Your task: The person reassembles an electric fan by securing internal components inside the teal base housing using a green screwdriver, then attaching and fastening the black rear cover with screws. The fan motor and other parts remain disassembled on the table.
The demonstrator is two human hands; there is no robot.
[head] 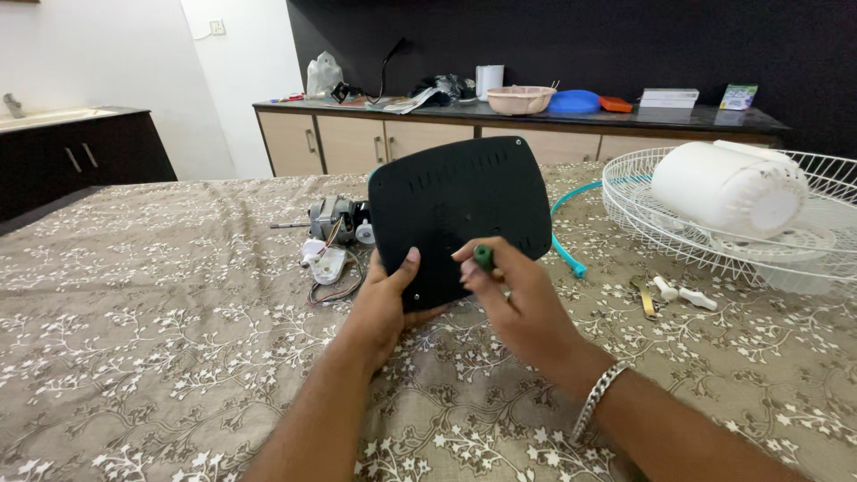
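We've got the black panel propped upright on the patterned tablecloth, tilted a bit back, flat face toward us. Left hand grasps it at the lower left edge, thumb on the front face, fingers wrapped behind and out of sight. Right hand is clenched around a green-handled screwdriver; only the butt of the handle shows above the fingers.

Key relation: the panel's lower right area sits just ahead of and slightly above our right hand, touching or nearly so. The tool's long axis seems to run away from us, into the panel face, but the shaft and tip are hidden by the fingers, so we can't tell if the tip is seated on anything. A small pale dot, maybe a screw, shows on the panel just right of the left thumb; the right hand is the nearer one to the tool end.

Beyond the left hand: a bare fan motor with loose wires, partly blocked by the panel. Off to the right of the right hand: a white wire fan guard holding a white motor housing, and a teal ring partly behind the panel.
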